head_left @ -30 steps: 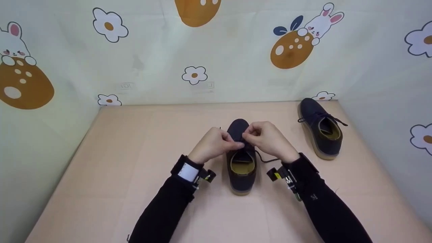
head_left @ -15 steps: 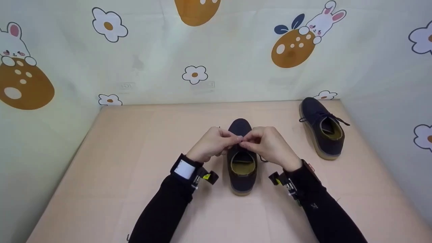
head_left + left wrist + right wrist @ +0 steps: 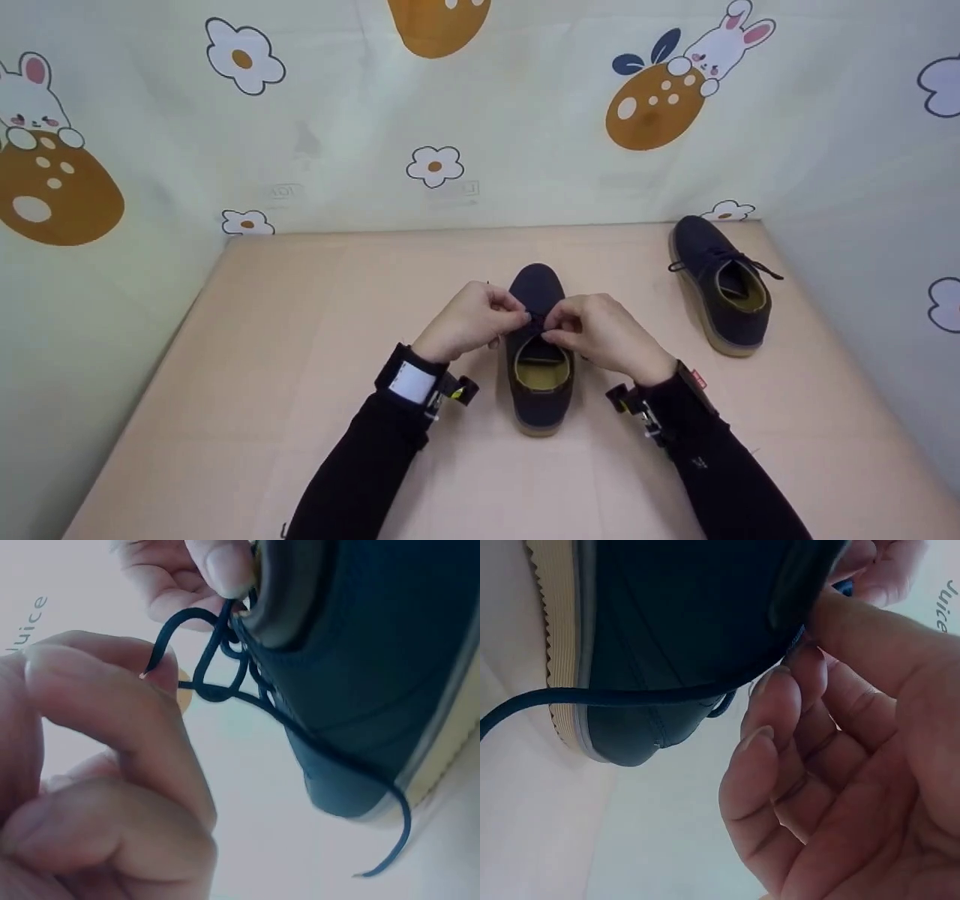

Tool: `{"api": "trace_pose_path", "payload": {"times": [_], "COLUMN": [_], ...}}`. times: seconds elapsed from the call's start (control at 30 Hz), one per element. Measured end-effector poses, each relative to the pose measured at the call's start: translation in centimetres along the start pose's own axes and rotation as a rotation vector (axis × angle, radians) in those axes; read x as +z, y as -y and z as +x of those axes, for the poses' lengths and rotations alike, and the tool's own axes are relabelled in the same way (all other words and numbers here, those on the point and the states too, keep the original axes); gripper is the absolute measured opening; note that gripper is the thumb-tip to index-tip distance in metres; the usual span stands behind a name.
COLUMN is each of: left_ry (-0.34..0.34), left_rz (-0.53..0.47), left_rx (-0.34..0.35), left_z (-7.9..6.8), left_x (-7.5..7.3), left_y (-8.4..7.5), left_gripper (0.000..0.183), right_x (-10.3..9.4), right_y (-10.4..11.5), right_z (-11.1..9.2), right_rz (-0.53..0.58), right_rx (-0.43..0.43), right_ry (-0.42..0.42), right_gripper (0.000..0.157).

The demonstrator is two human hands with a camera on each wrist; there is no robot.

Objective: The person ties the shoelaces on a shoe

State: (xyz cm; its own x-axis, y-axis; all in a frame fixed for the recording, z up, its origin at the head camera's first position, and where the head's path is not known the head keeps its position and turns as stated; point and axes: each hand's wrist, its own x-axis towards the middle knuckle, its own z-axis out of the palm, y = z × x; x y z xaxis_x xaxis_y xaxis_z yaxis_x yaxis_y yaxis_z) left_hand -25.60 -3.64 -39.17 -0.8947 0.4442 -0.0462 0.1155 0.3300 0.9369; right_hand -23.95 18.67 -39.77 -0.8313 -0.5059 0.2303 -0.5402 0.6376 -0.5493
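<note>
A dark navy lace-up shoe (image 3: 544, 409) with a tan sole stands on the table, toe pointing away. My left hand (image 3: 471, 319) is over the lacing from the left, its thumb and forefinger pinching a dark shoelace (image 3: 159, 652). From the right, my right hand (image 3: 609, 334) pinches the lace near the shoe's opening. Between the two hands, the left wrist view shows loops of lace, with a loose end (image 3: 401, 821) hanging along the shoe's side. In the right wrist view, another stretch of lace (image 3: 630, 696) trails across the shoe; the pinched part is mostly hidden by the fingers.
A matching shoe (image 3: 735, 334) stands at the back right of the table (image 3: 315, 360), its laces tied in a bow. Behind and at the sides hangs a pale cloth (image 3: 337, 112) printed with rabbits and flowers.
My right hand has come down from near the toe towards the shoe's opening. The fingertips of both hands met half a second ago and are now a little apart.
</note>
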Motion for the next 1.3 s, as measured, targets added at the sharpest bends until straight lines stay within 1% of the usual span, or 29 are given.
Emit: {"api": "trace_pose_path", "payload": {"times": [0.17,0.37,0.47,0.53,0.63,0.8,0.9,1.0,1.1,1.2,1.3], "left_ry": [-0.010,-0.038,-0.059,-0.077,-0.105,-0.129,-0.133,-0.137,-0.142,-0.152,-0.159], "left_rz": [0.089,0.211,0.258,0.276,0.290,0.298,0.295,0.293,0.311,0.341,0.360], "left_rx": [0.023,0.041,0.056,0.061,0.060,0.059,0.067,0.069,0.082,0.111,0.139], "left_z": [-0.3,-0.4,-0.5,-0.5,-0.5,-0.5,-0.5,-0.5,-0.5,-0.4,-0.4], "left_x": [0.0,0.2,0.4,0.5,0.5,0.6,0.6,0.6,0.7,0.7,0.6], "left_y": [-0.3,-0.8,-1.0,-1.0,-1.1,-1.1,-1.1,-1.1,-1.1,-1.1,-1.2], "left_gripper": [0.009,0.010,0.010,0.010,0.009,0.008,0.007,0.007,0.009,0.009,0.009], "right_x": [-0.9,-1.8,-2.0,-2.0,-2.1,-2.5,-2.6,-2.5,-2.6,-2.8,-3.1], "right_y": [-0.5,-0.8,-0.7,-0.7,-0.6,-0.6,-0.7,-0.8,-0.8,-0.8,-0.6], "right_z": [-0.4,-0.6,-0.3,0.3,1.5,3.5,4.4,5.1,5.5,5.7,5.6], "right_rz": [-0.022,0.029,0.039,0.041,0.050,0.072,0.075,0.098,0.098,0.046,-0.033], "right_rx": [0.035,0.030,0.032,0.025,0.008,0.023,0.032,0.034,0.024,-0.040,-0.132], "right_ry": [0.002,-0.052,-0.056,-0.040,0.010,0.153,0.237,0.319,0.397,0.452,0.463], "right_gripper": [0.010,0.009,0.008,0.008,0.009,0.010,0.009,0.005,0.006,0.005,0.004]}}
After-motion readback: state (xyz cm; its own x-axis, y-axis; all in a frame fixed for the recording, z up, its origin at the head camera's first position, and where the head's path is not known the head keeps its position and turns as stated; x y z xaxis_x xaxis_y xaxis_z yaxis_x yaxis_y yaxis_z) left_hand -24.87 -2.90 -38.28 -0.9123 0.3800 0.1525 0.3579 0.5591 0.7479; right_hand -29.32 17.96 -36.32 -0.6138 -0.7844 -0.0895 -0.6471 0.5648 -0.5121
